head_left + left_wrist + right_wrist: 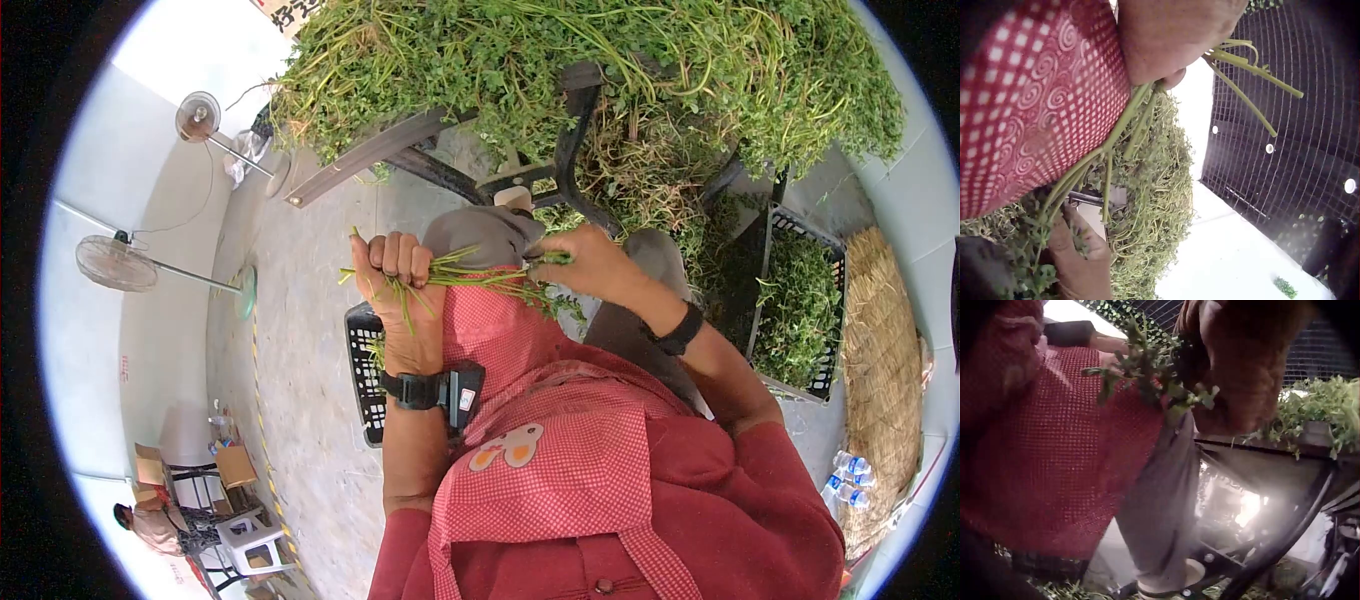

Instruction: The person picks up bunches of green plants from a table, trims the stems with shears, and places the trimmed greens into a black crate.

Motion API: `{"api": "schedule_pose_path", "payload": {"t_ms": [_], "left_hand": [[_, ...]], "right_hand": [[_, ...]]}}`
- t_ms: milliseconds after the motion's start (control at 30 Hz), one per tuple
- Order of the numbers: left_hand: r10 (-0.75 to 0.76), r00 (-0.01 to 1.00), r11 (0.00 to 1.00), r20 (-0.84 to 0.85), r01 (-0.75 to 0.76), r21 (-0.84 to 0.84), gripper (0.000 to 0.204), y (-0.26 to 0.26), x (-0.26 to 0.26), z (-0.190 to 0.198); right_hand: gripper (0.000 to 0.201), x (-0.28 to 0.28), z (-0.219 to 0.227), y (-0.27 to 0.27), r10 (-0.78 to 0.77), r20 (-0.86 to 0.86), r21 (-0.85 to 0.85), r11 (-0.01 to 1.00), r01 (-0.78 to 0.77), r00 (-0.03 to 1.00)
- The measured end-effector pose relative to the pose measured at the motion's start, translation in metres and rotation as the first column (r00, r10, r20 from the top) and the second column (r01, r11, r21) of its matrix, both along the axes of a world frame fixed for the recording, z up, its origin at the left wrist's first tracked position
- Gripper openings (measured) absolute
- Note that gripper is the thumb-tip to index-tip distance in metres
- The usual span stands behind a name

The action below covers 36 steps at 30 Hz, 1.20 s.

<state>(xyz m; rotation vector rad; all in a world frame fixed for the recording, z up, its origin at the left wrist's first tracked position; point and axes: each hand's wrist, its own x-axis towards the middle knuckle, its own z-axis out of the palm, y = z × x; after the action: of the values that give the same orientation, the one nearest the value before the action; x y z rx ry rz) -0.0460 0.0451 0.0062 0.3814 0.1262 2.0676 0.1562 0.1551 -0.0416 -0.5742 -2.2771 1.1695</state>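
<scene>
My left hand (pixel 400 275) grips a small bunch of leafy green stems (pixel 465 272) over the apron-covered lap. Cut-looking stem ends (pixel 1254 69) stick out past this hand (pixel 1175 37) in the left wrist view. At the bunch's leafy end, my right hand (pixel 590 262) pinches some of the greens between thumb and fingers. The left wrist view has the right hand (pixel 1082 253) low at the left, among leaves. In the right wrist view, leafy tops (pixel 1154 372) hang beside the right hand (pixel 1241 369), whose fingertips are mostly hidden.
A table (pixel 370 155) heaped with greens (pixel 480 70) stands in front. Discarded-looking stems (pixel 645 165) lie beneath it. Black crates stand left (pixel 360 340) and right (pixel 840 270), the right one holding greens. Two fans (pixel 115 262), water bottles (pixel 850 480) and another person (pixel 155 525) are farther off.
</scene>
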Motion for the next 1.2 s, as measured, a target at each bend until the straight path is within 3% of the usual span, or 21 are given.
{"api": "schedule_pose_path", "payload": {"t_ms": [100, 200, 267, 300, 333, 367, 500, 533, 567, 600, 633, 667, 700, 733, 800, 867, 933, 967, 1033, 1167, 1200], "left_hand": [[0.047, 0.999, 0.998, 0.028, -0.046, -0.042, 0.043, -0.001, 0.003, 0.003], [0.019, 1.0, 1.0, 0.007, -0.019, -0.019, 0.043, 0.0, -0.001, -0.001], [0.024, 1.0, 0.999, -0.012, -0.024, -0.035, 0.042, -0.001, 0.005, -0.001], [0.03, 0.999, 0.998, -0.035, -0.031, -0.046, 0.042, 0.0, 0.007, 0.001], [0.029, 0.999, 0.999, -0.037, -0.03, -0.044, 0.042, 0.001, 0.008, 0.003], [0.037, 0.999, 0.997, -0.027, -0.039, -0.066, 0.042, 0.001, 0.009, 0.004], [0.094, 0.995, 0.983, -0.044, -0.1, -0.154, 0.043, 0.001, 0.011, 0.006], [0.095, 0.995, 0.982, -0.041, -0.1, -0.157, 0.043, -0.001, 0.008, 0.003], [0.083, 0.996, 0.989, -0.02, -0.085, -0.119, 0.043, -0.002, 0.002, -0.001], [0.069, 0.998, 0.994, 0.0, -0.069, -0.08, 0.043, -0.002, 0.001, -0.001], [0.067, 0.998, 0.995, 0.0, -0.067, -0.074, 0.043, 0.0, 0.0, -0.001], [0.059, 0.998, 0.997, -0.012, -0.059, -0.049, 0.043, 0.0, -0.001, 0.0], [0.054, 0.998, 0.998, -0.02, -0.054, -0.038, 0.042, -0.004, 0.0, -0.001], [0.057, 0.998, 0.997, -0.016, -0.057, -0.049, 0.042, -0.006, 0.001, -0.002], [0.074, 0.994, 0.996, 0.085, -0.07, -0.055, 0.042, -0.002, 0.002, -0.001], [0.066, 0.995, 0.997, 0.077, -0.062, -0.052, 0.042, -0.001, 0.003, -0.001], [0.064, 0.996, 0.997, 0.064, -0.061, -0.047, 0.041, -0.001, 0.001, -0.001], [0.08, 0.994, 0.995, 0.073, -0.076, -0.057, 0.041, 0.0, 0.001, -0.002], [0.095, 0.992, 0.994, 0.083, -0.09, -0.07, 0.042, 0.0, 0.001, -0.002], [0.11, 0.991, 0.991, 0.074, -0.104, -0.084, 0.042, 0.0, 0.0, -0.001], [0.114, 0.991, 0.991, 0.063, -0.109, -0.084, 0.042, 0.0, 0.0, -0.001]], "right_hand": [[0.028, -0.01, -0.019, -0.007, 0.031, -0.035, 0.052, 0.998, -0.029, 0.999], [0.028, -0.01, -0.022, -0.005, 0.006, -0.104, -0.076, 0.997, -0.014, 0.995], [0.029, -0.013, -0.028, -0.001, -0.173, -0.154, -0.477, 0.875, 0.08, 0.973], [0.029, -0.012, -0.019, -0.005, -0.174, -0.158, -0.475, 0.876, 0.079, 0.972], [0.026, -0.01, -0.004, -0.013, -0.357, -0.153, -0.781, 0.615, 0.108, 0.921], [0.024, -0.008, 0.005, -0.017, -0.515, -0.074, -0.963, 0.258, 0.072, 0.854], [0.031, 0.001, -0.021, -0.002, -0.321, -0.238, -0.939, 0.319, -0.131, 0.917], [0.033, -0.002, -0.035, 0.006, -0.261, -0.084, -0.644, 0.751, 0.147, 0.962], [0.037, -0.003, -0.047, 0.014, -0.289, 0.082, -0.102, 0.95, 0.296, 0.954], [0.037, 0.0, -0.053, 0.019, -0.292, 0.082, -0.101, 0.949, 0.299, 0.953], [0.033, 0.003, -0.058, 0.025, -0.497, 0.016, -0.451, 0.771, 0.449, 0.868], [0.03, 0.005, -0.063, 0.033, -0.677, 0.033, -0.744, 0.475, 0.47, 0.735], [0.029, 0.015, -0.04, 0.031, -0.573, 0.069, -0.799, 0.458, 0.389, 0.817], [0.029, 0.017, -0.037, 0.025, -0.57, 0.079, -0.802, 0.451, 0.392, 0.818], [0.03, 0.019, -0.032, 0.016, -0.282, -0.228, -0.921, 0.373, -0.112, 0.932], [0.03, 0.013, -0.018, -0.006, -0.211, -0.238, -0.907, 0.398, -0.139, 0.948], [0.027, 0.004, -0.015, -0.025, -0.102, -0.168, -0.705, 0.707, -0.048, 0.981], [0.027, -0.001, -0.019, -0.033, -0.102, -0.17, -0.705, 0.707, -0.049, 0.98], [0.031, -0.011, -0.026, -0.045, -0.052, -0.368, -0.275, 0.96, -0.055, 0.928], [0.033, -0.007, -0.019, -0.057, -0.026, -0.237, -0.224, 0.974, -0.028, 0.971], [0.031, -0.007, -0.02, -0.058, -0.01, -0.186, -0.137, 0.99, -0.016, 0.982]]}}
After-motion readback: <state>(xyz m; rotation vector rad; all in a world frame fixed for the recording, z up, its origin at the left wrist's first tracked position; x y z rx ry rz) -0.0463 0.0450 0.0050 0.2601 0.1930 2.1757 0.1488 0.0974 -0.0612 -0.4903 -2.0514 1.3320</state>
